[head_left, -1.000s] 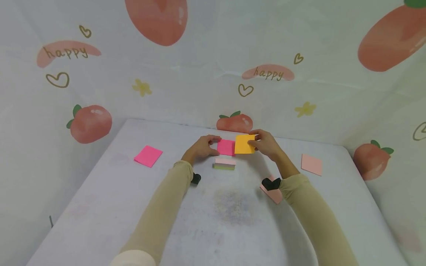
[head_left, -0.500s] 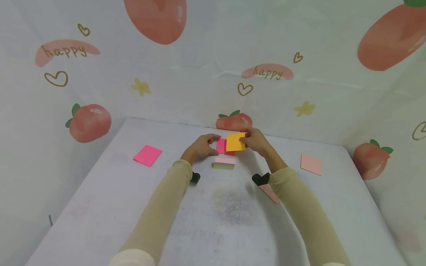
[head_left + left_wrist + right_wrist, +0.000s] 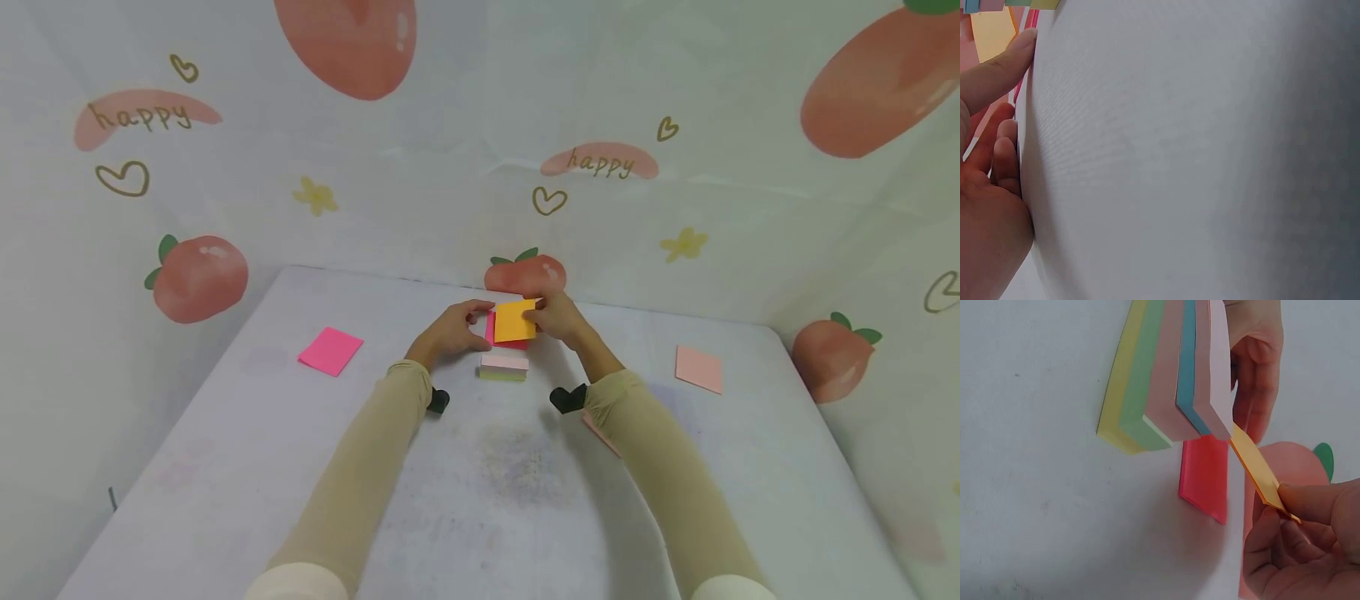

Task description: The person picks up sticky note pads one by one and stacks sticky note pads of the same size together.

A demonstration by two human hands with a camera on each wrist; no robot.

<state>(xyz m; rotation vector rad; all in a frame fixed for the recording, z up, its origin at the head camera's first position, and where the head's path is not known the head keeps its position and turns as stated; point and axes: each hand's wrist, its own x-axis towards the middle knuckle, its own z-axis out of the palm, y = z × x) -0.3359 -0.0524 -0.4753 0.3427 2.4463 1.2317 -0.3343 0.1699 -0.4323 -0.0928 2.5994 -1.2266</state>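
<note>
My left hand (image 3: pixel 450 329) rests on the table at the far middle, thumb and fingers spanning the left side of a bright pink sticky-note pad (image 3: pixel 1205 475). In the left wrist view, the thumb tip lies right at that pad's edge. My right hand (image 3: pixel 562 319) pinches an orange-yellow sticky-note pad (image 3: pixel 513 322) by its right side between thumb and fingers. This pad is tilted up over the pink one and hides most of it in the head view. Just nearer stands a stack of sticky-note pads (image 3: pixel 1160 375) in yellow, green, pink, blue and pale pink layers.
Another bright pink pad (image 3: pixel 331 351) lies on the left of the white table (image 3: pixel 247 467). A pale pink pad (image 3: pixel 698 369) lies at the right; a second pale pink pad (image 3: pixel 600 432) is mostly hidden beneath the right sleeve. A fruit-printed backdrop (image 3: pixel 420 192) rises behind the table.
My right hand has moved left with the orange-yellow pad, from beside the bright pink pad to over it. The left hand stays at the pink pad.
</note>
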